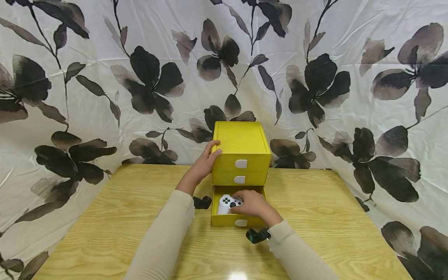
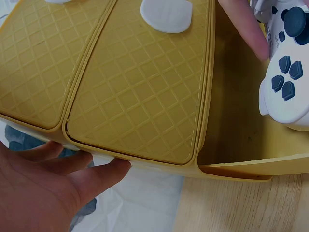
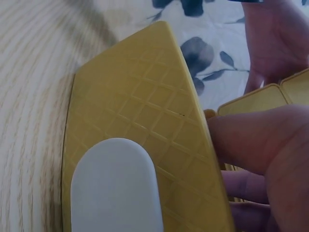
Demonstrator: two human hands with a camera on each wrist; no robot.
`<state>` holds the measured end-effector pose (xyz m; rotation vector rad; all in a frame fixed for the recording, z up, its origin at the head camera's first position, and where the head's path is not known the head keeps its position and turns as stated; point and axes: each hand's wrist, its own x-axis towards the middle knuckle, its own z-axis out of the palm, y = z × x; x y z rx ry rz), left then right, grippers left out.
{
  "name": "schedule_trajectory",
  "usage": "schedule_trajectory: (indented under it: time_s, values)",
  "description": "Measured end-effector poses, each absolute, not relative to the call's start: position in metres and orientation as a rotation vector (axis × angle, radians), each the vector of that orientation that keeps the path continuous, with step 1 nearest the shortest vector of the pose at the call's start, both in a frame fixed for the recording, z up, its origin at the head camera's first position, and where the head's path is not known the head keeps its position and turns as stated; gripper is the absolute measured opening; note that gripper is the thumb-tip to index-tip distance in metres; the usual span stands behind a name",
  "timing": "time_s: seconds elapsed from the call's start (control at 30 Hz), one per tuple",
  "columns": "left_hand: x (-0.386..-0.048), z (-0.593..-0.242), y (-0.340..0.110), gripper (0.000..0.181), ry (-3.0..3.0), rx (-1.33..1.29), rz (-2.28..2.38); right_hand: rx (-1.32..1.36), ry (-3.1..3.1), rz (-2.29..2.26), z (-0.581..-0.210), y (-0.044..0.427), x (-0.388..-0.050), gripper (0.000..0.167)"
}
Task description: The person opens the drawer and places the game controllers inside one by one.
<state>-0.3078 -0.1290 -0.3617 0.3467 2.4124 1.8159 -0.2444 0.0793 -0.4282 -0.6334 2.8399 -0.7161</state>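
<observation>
A yellow drawer unit with white tabs stands on the table, its bottom drawer pulled out. Inside that drawer lies a white game controller with dark buttons and sticks. My right hand reaches into the drawer and grips the controller's right part, thumb in front and fingers behind. In the right wrist view the drawer front hides the controller. My left hand rests against the unit's left side near the top; the left wrist view shows its extended fingertips touching the side wall.
The upper two drawers are closed. A wooden table lies under the unit, with a floral cloth hanging behind and at both sides. Black straps sit at the wrists.
</observation>
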Motion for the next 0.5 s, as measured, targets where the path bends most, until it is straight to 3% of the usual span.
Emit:
schedule_trajectory:
  time_s: [0.5]
  values:
    - [-0.308, -0.361, -0.130, 0.049, 2.430, 0.332, 1.793, -0.597, 2.885, -0.840, -0.418, 0.091, -0.230, 0.041]
